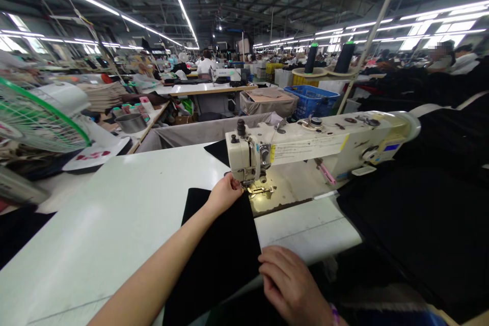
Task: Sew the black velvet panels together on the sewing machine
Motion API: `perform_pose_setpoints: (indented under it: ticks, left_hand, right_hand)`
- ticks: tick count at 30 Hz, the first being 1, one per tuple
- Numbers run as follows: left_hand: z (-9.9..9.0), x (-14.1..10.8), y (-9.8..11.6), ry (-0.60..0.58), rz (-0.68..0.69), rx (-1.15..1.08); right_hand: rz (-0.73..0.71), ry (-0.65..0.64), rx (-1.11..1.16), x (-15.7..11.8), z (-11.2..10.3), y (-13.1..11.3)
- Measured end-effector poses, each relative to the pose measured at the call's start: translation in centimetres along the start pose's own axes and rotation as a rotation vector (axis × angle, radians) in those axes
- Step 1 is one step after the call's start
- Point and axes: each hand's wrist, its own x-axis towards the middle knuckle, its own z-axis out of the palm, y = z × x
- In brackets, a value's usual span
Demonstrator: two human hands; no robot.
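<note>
A piece of black fabric (223,249) lies on the white table, with one edge running up to the presser foot of a cream sewing machine (290,142). My left hand (225,194) is at the needle area, thumb and fingers pinched together at the fabric's far edge; the fingertips are partly hidden. Nearer to me, my right hand (288,282) has its fingers closed on the fabric's right edge. A small metal guide (262,190) sits on the lit machine bed, just right of the needle. Behind the machine head, a black fabric corner (217,153) shows on the table.
A large pile of black cloth (424,214) lies to the right of the machine. Left stands a green-rimmed fan (42,117), near a metal bowl (131,122). Thread cones (311,58) and a blue basket (311,101) are behind. Other people sit farther back.
</note>
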Motion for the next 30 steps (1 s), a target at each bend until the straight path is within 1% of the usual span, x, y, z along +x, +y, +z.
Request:
perform_pose_setpoints:
  ticks: [6, 12, 14, 15, 16, 17, 18, 19, 21, 22, 23, 24, 26, 27, 30]
  left_hand:
    - [0.1, 0.0, 0.0, 0.013, -0.015, -0.007]
    - [-0.2, 0.1, 0.3, 0.042, 0.019, 0.046]
    - [-0.5, -0.7, 0.9, 0.089, 0.047, 0.101]
    - [-0.7, -1.6, 1.4, 0.118, 0.065, 0.133]
    - [-0.9, -2.8, 1.9, 0.144, 0.083, 0.163]
    - [-1.0, -4.4, 2.5, 0.146, 0.113, 0.193]
    - [-1.1, -6.2, 3.0, 0.111, 0.163, 0.216]
    - [-1.2, -8.2, 3.4, 0.048, 0.221, 0.231]
    - [-1.1, -12.0, 3.5, -0.187, 0.447, 0.243]
    - [-1.0, -13.6, 3.2, -0.25, 0.554, 0.255]
    - [-0.9, -14.8, 2.7, -0.275, 0.665, 0.286]
    - [-0.7, -15.6, 2.1, -0.275, 0.757, 0.327]
    - [-0.5, -15.9, 0.6, -0.237, 0.892, 0.433]
    - [-0.5, -15.5, -0.1, -0.228, 0.926, 0.478]
    - [-0.6, -13.7, -0.9, -0.214, 0.93, 0.54]
  right_hand:
    - [-0.01, 0.002, 0.014, 0.2, 0.2, 0.3]
    - [-0.006, -0.016, 0.013, 0.1, 0.4, 0.3]
    - [-0.005, -0.039, 0.015, 0.2, 0.2, 0.2]
    - [-0.005, -0.046, 0.016, 0.3, 0.0, 0.2]
    - [-0.006, -0.054, 0.018, 0.3, -0.1, 0.2]
    - [-0.007, -0.058, 0.021, 0.3, -0.2, 0.1]
    - [-0.004, -0.064, 0.026, 0.4, -0.3, 0.1]
    - [0.0, -0.067, 0.032, 0.4, -0.4, 0.1]
    - [0.016, -0.087, 0.048, 0.5, -0.5, 0.0]
    - [0.025, -0.099, 0.055, 0.6, -0.5, 0.1]
    - [0.034, -0.112, 0.06, 0.7, -0.5, 0.2]
    - [0.045, -0.124, 0.063, 0.9, -0.5, 0.3]
    - [0.066, -0.139, 0.064, 1.6, -0.5, 0.6]
    - [0.072, -0.14, 0.063, 2.0, -0.5, 0.8]
    - [0.076, -0.147, 0.061, 3.3, -0.4, 1.5]
